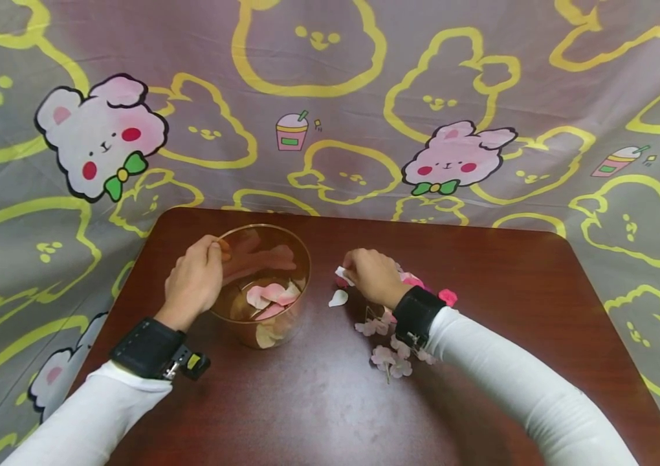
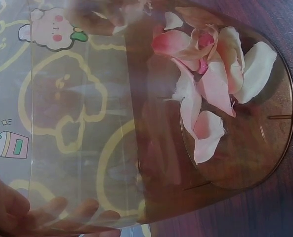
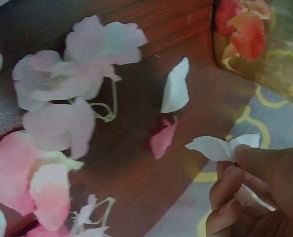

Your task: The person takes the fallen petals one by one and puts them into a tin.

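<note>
My left hand [image 1: 196, 275] grips the left rim of a clear amber plastic container [image 1: 294, 327], thumb at the edge and fingers along its side. Several pink and cream petals [image 1: 274, 294] lie at the bottom; the left wrist view shows the pink petals [image 2: 215, 89] through the wall. To the right of the container, my right hand [image 1: 375, 275] pinches a white petal [image 3: 210, 148] between thumb and fingers, above the table. Near that hand a loose white petal [image 3: 177, 86] and a dark pink petal [image 3: 163, 138] lie on the wood.
Pale pink blossoms [image 1: 394, 359] with thin stems lie under and beside my right forearm. A bright pink flower [image 1: 448, 297] sits just beyond the wrist. Behind the dark brown table [image 1: 307, 401] hangs a grey cloth [image 1: 353, 116] with cartoon bears and rabbits.
</note>
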### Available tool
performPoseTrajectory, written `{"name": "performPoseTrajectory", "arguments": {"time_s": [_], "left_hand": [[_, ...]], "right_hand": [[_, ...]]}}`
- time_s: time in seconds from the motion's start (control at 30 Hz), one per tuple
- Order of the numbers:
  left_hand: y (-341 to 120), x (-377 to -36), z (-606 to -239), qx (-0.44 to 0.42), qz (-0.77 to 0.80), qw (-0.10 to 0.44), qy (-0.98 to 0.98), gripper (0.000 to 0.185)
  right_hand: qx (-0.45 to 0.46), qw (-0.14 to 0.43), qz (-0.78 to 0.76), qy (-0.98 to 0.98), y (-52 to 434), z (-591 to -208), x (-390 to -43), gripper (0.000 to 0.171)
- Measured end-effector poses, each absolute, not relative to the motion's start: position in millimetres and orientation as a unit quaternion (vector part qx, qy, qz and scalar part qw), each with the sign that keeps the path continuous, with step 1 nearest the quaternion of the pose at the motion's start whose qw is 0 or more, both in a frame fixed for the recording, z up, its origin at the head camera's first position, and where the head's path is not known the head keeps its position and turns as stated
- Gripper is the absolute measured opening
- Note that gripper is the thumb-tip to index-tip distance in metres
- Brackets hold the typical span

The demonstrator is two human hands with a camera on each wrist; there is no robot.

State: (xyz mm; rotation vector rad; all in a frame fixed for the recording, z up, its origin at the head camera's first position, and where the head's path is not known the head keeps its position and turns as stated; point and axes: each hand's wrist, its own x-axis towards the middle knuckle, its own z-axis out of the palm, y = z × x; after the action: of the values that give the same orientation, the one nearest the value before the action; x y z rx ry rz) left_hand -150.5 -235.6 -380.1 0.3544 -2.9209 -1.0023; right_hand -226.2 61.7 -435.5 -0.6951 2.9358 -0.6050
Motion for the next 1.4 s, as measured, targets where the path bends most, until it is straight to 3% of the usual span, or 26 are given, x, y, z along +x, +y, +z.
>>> {"name": "performPoseTrajectory", "arguments": {"time_s": [0.9,1.4], "left_hand": [[-235,-150,-380,0.112,-0.323,0.019,-0.939,0.05],[-234,-149,-380,0.112,-0.323,0.024,-0.939,0.051]], "right_hand": [[-0.259,-0.031,-0.271,0.927,35,-370,-216,0.011],[-0.294,-0.057,-0.282,0.912,16,-348,-194,0.015]]}}
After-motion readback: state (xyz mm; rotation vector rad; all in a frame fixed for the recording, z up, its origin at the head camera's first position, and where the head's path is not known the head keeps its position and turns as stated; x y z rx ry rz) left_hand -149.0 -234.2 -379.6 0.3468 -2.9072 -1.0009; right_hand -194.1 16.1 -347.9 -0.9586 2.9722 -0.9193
